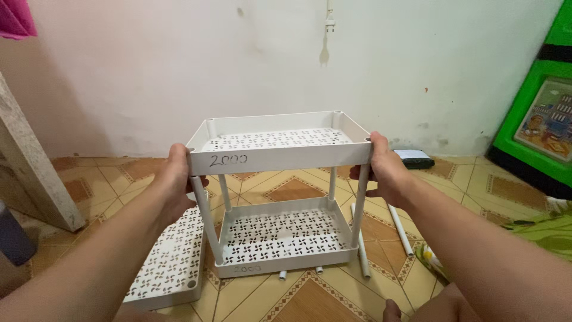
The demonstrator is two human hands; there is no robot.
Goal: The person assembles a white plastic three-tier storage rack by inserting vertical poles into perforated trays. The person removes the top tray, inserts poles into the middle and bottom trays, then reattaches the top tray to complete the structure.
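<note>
1. Two hands on the job: our left hand (174, 179) clamps the left end of the white rack's top tray (277, 156), and our right hand (384, 173) clamps the right end, fingers curled under the rim.
2. Four white poles (202, 217) join that tray to a lower tray (280, 235), which stands on the patterned tile floor (298, 301).
3. We see a spare perforated tray (170, 262) lying flat just left of the rack.
4. Loose white tubes (400, 229) lie to the right.

Between the fingers of both hands, the white two-tier perforated plastic rack (277, 156) looks smooth and faintly glossy. Below the fingers, the orange patterned ceramic floor tiles (298, 292) shine, and the loose white plastic tubes (400, 229) right of them look smooth.
</note>
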